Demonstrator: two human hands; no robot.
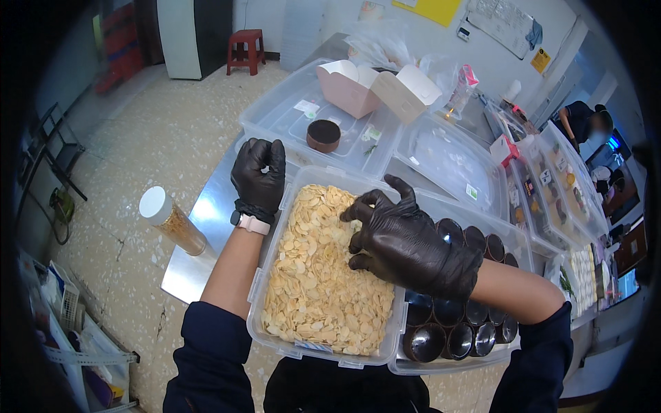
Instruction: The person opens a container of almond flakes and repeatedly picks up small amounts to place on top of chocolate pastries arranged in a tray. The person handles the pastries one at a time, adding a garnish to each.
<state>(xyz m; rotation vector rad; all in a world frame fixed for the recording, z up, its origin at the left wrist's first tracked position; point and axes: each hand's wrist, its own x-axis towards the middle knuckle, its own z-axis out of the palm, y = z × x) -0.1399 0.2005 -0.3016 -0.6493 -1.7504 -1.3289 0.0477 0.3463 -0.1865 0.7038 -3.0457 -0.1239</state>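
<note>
Sliced almonds (330, 289) fill a clear plastic tub (256, 294) in front of me. My right hand (397, 232), in a black glove, hovers over them with fingers bent and apart, fingertips close to the flakes. My left hand (261, 178), also gloved, is curled up beside the tub's far left corner; nothing shows in it. Beyond the tub, one round chocolate tart (324, 135) sits in a shallow clear plastic tray (289, 111). Several glossy dark tarts (424, 342) stand in rows in a plastic container (439, 367) on the right, partly covered by my right arm.
A white-capped jar of golden bits (178, 227) stands near the left edge of the metal table (181, 273). Open cardboard boxes (351, 90) and plastic bags (382, 46) lie at the back. Further right are clear bins (552, 180) and a person (576, 121). A red stool (246, 50) is on the floor.
</note>
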